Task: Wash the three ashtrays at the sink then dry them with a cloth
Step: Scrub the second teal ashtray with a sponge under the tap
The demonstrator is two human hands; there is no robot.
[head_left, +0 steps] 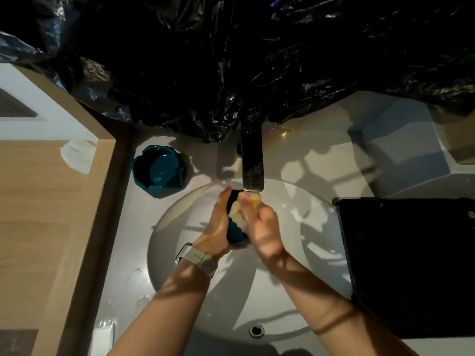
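Over the white round sink (180,227), just under the tap (253,165), my left hand (218,224) holds a teal ashtray (237,233) on its edge. My right hand (262,224) presses a pale yellow sponge (239,213) against the ashtray's inner side. Two more teal ashtrays (159,170) sit nested together on the counter to the left of the tap, clear of both hands. A watch with a light strap is on my left wrist.
Crumpled black plastic sheeting (257,60) covers the wall behind the tap. A black flat object (408,265) lies on the counter right of the basin. A wooden surface (51,214) runs along the left. The overflow hole (256,330) is at the basin's near side.
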